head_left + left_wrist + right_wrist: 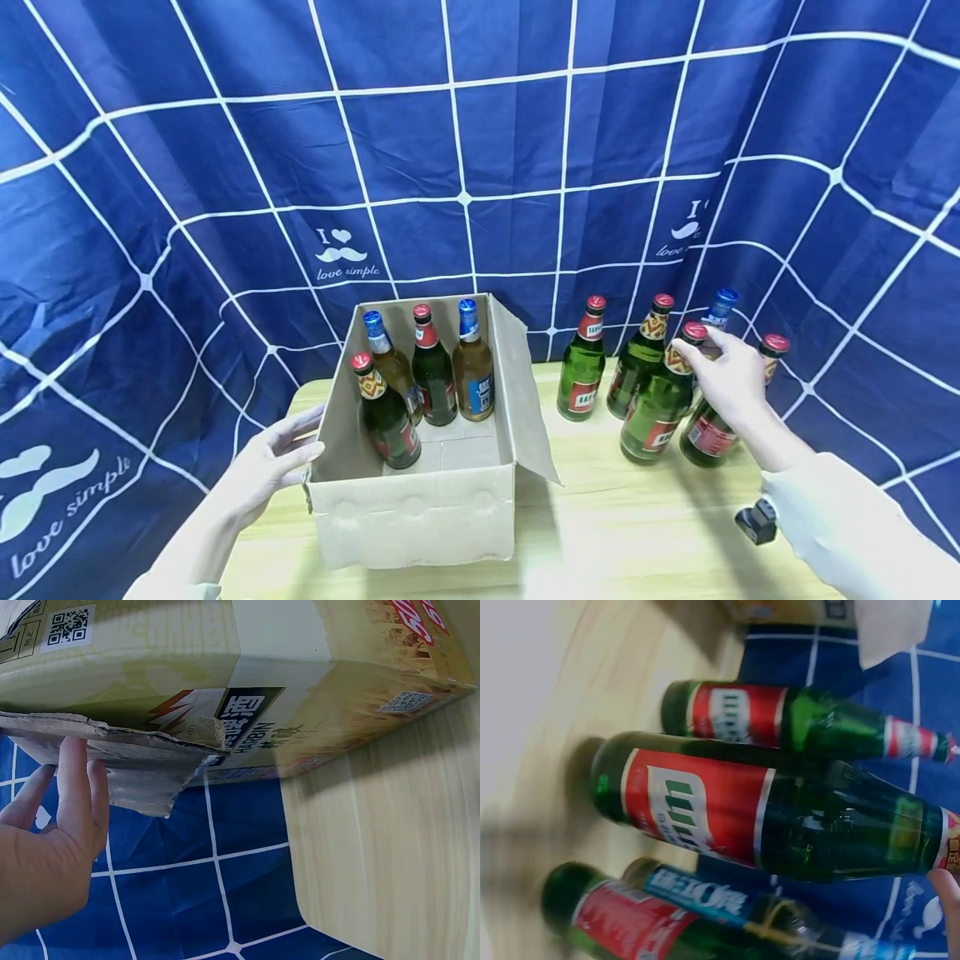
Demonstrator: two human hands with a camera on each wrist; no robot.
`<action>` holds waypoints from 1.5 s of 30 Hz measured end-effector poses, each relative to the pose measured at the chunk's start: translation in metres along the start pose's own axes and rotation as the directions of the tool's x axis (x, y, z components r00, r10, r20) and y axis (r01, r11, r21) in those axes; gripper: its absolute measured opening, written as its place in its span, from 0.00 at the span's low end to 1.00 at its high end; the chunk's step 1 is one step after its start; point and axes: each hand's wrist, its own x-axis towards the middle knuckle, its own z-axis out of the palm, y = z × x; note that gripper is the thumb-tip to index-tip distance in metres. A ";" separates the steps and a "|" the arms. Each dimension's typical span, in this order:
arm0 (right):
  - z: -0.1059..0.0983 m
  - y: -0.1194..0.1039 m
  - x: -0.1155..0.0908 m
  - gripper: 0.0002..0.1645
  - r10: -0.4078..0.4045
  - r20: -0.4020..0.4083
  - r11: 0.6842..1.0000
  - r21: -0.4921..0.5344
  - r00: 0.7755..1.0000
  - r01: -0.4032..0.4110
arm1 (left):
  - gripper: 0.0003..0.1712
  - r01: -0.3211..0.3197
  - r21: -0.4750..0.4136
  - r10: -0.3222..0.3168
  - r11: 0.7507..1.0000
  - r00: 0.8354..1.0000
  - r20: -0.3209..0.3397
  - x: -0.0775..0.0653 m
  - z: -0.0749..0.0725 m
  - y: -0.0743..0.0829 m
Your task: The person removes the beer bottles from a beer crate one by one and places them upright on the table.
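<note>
My right hand [729,375] pinches the neck of a green beer bottle [658,408] with a red cap, just under the cap. That bottle stands upright, and in the right wrist view its red label faces the camera. My left hand [272,463] has its fingers loosely extended at the left side of a cardboard box [412,521]. In the left wrist view the fingers [73,787] rest against a torn flap [142,769]. Inside the open box several bottles stand: green ones [392,421] with red caps and amber ones [473,379] with blue caps.
Around the held bottle stand a green bottle [582,367] with a white-and-red neck label, another green bottle [636,367], a red-capped one [708,433] and a blue-capped one [722,307]. A side flap [528,400] sticks out rightward over the wooden table [600,517]. Behind hangs a blue gridded cloth [517,150].
</note>
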 end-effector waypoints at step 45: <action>0.062 -0.196 0.058 0.29 -0.215 0.197 0.855 0.512 0.956 0.087 | 0.35 0.009 -0.011 -0.009 1.000 1.000 -0.012 0.002 0.001 0.001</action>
